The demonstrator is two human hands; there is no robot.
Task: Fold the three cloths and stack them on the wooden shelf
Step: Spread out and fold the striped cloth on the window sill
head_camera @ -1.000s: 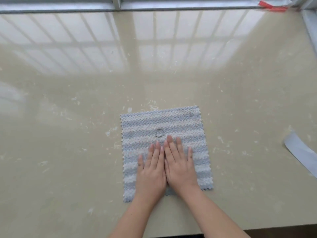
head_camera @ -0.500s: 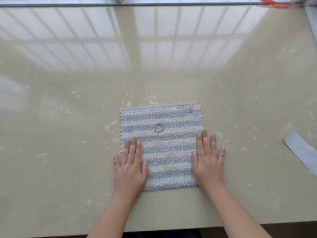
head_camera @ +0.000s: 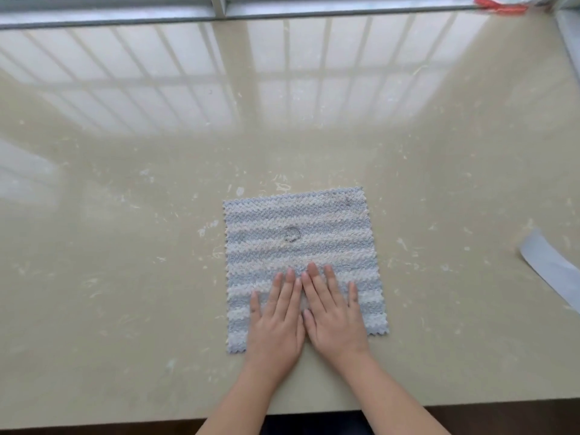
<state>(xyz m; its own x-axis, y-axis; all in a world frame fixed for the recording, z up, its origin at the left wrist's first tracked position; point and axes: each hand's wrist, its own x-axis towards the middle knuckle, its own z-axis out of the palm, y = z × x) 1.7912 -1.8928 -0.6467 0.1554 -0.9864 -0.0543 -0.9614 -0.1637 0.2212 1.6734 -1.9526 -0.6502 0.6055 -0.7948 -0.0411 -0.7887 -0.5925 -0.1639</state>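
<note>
Cloth [head_camera: 298,243] lies flat on table [head_camera: 125,277], near its front edge. L hand [head_camera: 276,321] & R hand [head_camera: 334,315] press cloth's near half, side by side, fingers straight, gripping nothing.

A glossy beige table under a bright window

The wide glossy beige tabletop [head_camera: 125,277] carries many small pale scratches and reflects daylight and the window bars [head_camera: 188,73] in its far half. A grey metal window frame [head_camera: 110,17] runs along the far edge, with a red strip of tape [head_camera: 499,7] at its right end. A pale grey flat strip [head_camera: 552,271] lies on the right.
</note>
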